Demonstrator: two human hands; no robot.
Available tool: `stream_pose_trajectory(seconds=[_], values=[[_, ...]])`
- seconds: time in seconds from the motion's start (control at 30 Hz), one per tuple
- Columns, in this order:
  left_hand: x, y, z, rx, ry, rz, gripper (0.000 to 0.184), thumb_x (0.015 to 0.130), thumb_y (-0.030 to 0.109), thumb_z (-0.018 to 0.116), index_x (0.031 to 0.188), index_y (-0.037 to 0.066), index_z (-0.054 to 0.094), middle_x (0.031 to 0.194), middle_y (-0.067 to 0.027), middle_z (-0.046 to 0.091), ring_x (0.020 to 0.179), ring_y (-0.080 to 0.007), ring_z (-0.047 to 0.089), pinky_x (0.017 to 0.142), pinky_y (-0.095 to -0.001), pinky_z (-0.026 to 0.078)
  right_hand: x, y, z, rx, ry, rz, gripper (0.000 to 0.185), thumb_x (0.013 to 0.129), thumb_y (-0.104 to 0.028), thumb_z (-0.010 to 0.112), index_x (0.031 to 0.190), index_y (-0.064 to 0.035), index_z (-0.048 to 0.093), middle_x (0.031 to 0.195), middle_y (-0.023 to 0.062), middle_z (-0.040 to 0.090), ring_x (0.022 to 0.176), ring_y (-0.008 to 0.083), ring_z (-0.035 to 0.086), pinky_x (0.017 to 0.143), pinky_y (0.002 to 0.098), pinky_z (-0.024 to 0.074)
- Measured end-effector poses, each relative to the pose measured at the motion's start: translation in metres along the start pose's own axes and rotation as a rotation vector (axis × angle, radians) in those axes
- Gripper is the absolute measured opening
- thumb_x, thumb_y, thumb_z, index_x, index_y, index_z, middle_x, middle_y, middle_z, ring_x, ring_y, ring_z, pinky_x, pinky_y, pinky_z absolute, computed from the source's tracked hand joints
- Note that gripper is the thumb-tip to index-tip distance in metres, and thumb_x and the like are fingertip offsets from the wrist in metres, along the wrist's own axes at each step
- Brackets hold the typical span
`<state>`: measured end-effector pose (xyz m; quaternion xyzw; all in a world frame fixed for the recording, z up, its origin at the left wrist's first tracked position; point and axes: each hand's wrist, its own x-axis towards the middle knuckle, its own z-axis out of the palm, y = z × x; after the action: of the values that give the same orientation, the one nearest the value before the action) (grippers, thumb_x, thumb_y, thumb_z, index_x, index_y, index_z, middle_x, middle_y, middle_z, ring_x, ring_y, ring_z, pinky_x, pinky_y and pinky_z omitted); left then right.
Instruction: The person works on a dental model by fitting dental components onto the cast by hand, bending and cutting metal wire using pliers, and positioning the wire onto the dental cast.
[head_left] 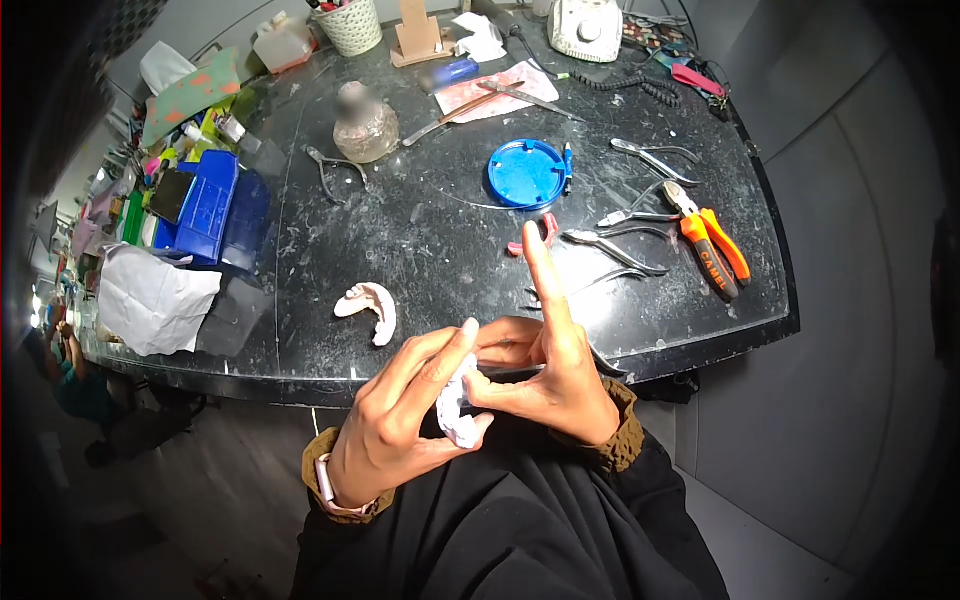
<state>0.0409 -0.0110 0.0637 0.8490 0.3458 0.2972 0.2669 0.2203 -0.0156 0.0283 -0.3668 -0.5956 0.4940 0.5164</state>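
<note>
A white plaster dental cast (455,408) is held upright above my lap, just in front of the table edge. My left hand (395,415) grips it, thumb at its lower end and fingers along its far side. My right hand (560,375) meets the cast from the other side: its thumb tip presses on it, the index finger points straight up and the other fingers are curled. A dark curved piece shows behind the right wrist; what it belongs to is hidden. A second dental cast (380,312) lies on the table beyond my left hand.
Several metal pliers and orange-handled pliers (712,245) lie at the right. Behind them are a blue round dish (527,174), a glass jar (365,130) and a tissue (497,88) under metal tools. Blue bins (205,210) and white paper (155,298) are at the left.
</note>
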Motion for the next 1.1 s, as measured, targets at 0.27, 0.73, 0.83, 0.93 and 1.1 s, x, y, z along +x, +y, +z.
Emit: stream_pose_trajectory(seconds=[0.27,0.73,0.83,0.93,1.1], values=[[0.02,-0.019,0.005,-0.087,0.076,-0.072,0.073,0.062,0.008,0.082,0.128,-0.003,0.05,0.116,-0.0173,0.056,0.091,-0.0255,0.064,0.067,-0.03,0.055,0.014,0.008,-0.006,-0.057,0.053,-0.042,0.11,0.075,0.011,0.07,0.148,-0.0085,-0.009,0.133,0.0264,0.042,0.097,0.0253,0.065,0.083,0.037,0.0575],[0.02,-0.03,0.006,-0.111,0.064,-0.053,0.069,0.061,0.007,0.082,0.123,-0.002,0.052,0.117,-0.0188,0.059,0.1,-0.0311,0.063,0.081,-0.0357,0.053,0.02,0.01,-0.001,-0.172,0.142,-0.034,0.1,0.076,0.006,0.071,0.148,-0.0003,0.001,0.098,0.0194,0.064,0.088,0.0237,0.069,0.077,0.0325,0.0568],[0.02,-0.032,0.005,-0.118,0.076,-0.044,0.066,0.061,0.007,0.082,0.12,-0.001,0.053,0.117,-0.0189,0.059,0.101,-0.0312,0.063,0.083,-0.0356,0.052,0.02,0.011,0.0,-0.097,0.179,0.021,0.099,0.078,0.004,0.071,0.148,-0.0024,0.002,0.088,0.0153,0.069,0.086,0.0226,0.07,0.076,0.0308,0.0566],[0.02,-0.035,0.006,-0.112,0.078,-0.03,0.063,0.061,0.007,0.082,0.117,0.0,0.053,0.119,-0.0198,0.059,0.102,-0.032,0.063,0.083,-0.0361,0.052,0.022,0.007,0.002,-0.02,0.209,0.07,0.098,0.079,0.005,0.069,0.149,-0.0053,0.001,0.091,0.0162,0.069,0.09,0.0229,0.069,0.081,0.0329,0.0559],[0.02,-0.043,0.004,-0.271,0.176,-0.028,0.069,0.062,0.004,0.082,0.122,0.0,0.047,0.127,-0.0232,0.053,0.106,-0.0281,0.062,0.071,-0.0292,0.058,0.019,0.006,0.015,0.057,0.28,0.026,0.1,0.079,0.008,0.068,0.149,-0.0041,-0.003,0.105,0.0215,0.066,0.098,0.0266,0.066,0.088,0.0373,0.0534]])
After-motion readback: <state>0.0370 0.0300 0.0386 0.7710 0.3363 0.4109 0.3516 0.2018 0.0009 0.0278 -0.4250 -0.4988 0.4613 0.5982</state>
